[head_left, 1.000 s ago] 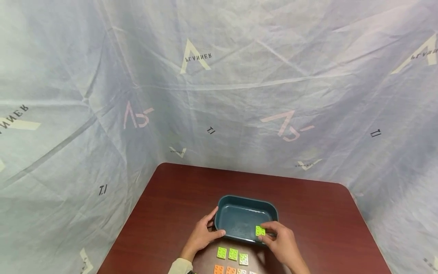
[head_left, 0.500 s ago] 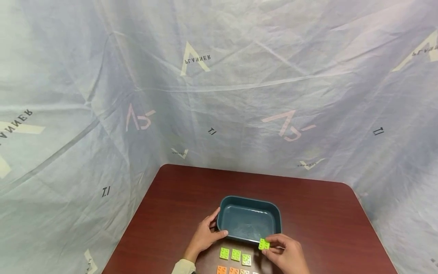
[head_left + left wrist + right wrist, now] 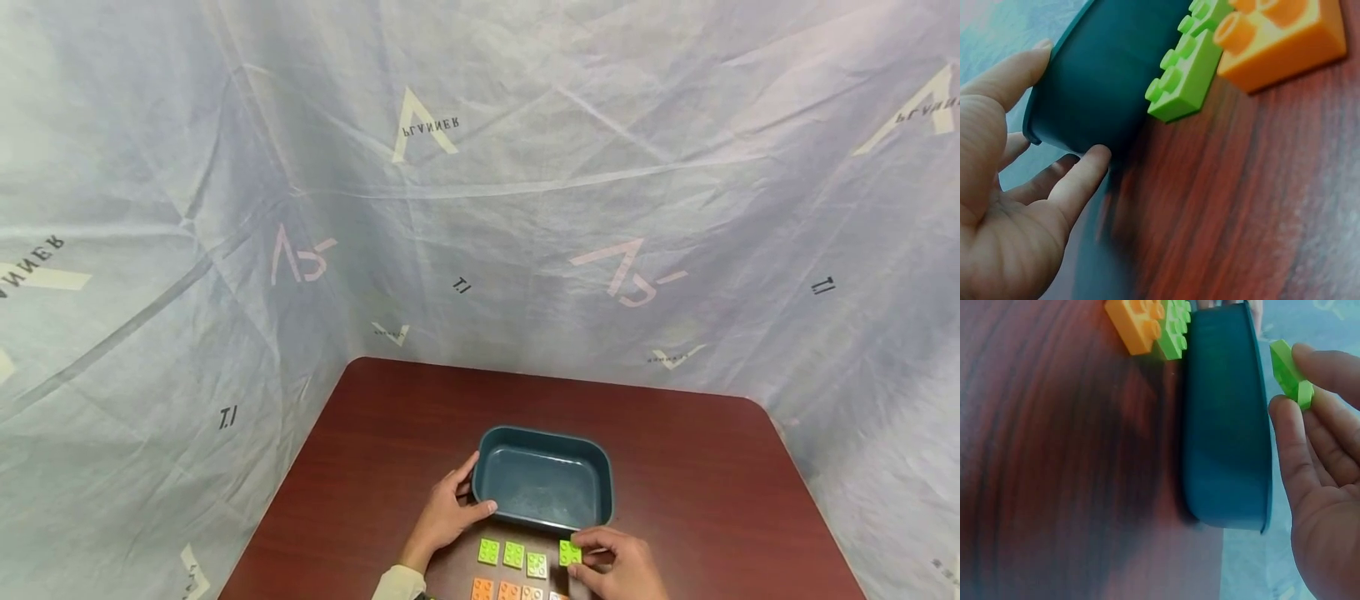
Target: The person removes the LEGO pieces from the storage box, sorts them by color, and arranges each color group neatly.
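A green toy brick [image 3: 570,553] with studs is pinched between the thumb and fingers of my right hand [image 3: 621,563], near the front edge of a dark teal tray [image 3: 540,525]. My left hand [image 3: 444,515] holds the tray's left end, thumb at the near corner and fingers along the side. In the left wrist view, that hand's fingertips touch the tray's outer wall [image 3: 1097,81]. Three green bricks lie in a row before the tray, including a left one [image 3: 488,552]. The right wrist view shows the pinched brick [image 3: 1290,374] beyond the tray rim.
Orange bricks, such as the left one [image 3: 482,589], and paler ones form a second row at the bottom edge of the head view. The dark red table [image 3: 405,408] has rounded far corners. Printed grey sheeting [image 3: 510,208] hangs behind and beside it.
My right hand has brought the green brick from above the tray's near right corner toward me, to the right end of the green row. The left hand stays on the tray.
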Available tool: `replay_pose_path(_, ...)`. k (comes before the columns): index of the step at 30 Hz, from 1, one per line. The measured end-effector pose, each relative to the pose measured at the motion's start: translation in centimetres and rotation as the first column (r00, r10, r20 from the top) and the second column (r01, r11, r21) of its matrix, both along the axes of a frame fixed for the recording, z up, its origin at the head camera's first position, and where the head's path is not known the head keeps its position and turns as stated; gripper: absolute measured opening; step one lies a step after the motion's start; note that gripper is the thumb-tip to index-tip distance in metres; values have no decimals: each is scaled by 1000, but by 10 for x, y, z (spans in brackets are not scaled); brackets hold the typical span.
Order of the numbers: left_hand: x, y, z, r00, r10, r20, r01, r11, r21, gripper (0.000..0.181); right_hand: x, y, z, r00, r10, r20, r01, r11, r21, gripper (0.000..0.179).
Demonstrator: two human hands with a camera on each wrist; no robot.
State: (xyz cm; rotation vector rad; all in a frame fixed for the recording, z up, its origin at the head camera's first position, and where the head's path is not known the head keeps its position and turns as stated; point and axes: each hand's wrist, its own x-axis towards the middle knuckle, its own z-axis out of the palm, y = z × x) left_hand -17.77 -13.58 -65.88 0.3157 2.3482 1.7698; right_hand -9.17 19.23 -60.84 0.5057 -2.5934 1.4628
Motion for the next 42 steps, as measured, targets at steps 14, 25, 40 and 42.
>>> replay_pose_path(14, -2, -1, -1, 1000, 15, -17, -16, 1000, -5, 89, 0, -2, -16, 982, 11, 190, -15, 1000, 17, 32)
replay_pose_path(25, -2, -2, 2, 1000, 15, -4, -15, 1000, -8, 89, -4, -5, -30, 968, -64, 244, 24, 986, 164, 27)
replay_pose_path(40, 0, -1, -2, 1000, 12, -6, -12, 999, -29, 88, -7, -5, -41, 976, -67, 205, -2, 947, 323, 27)
replay_pose_path(42, 0, -1, -2, 1000, 11, -10, -11, 999, -31, 89, -7, -6, -41, 977, -69, 200, 0, 945, 328, 26)
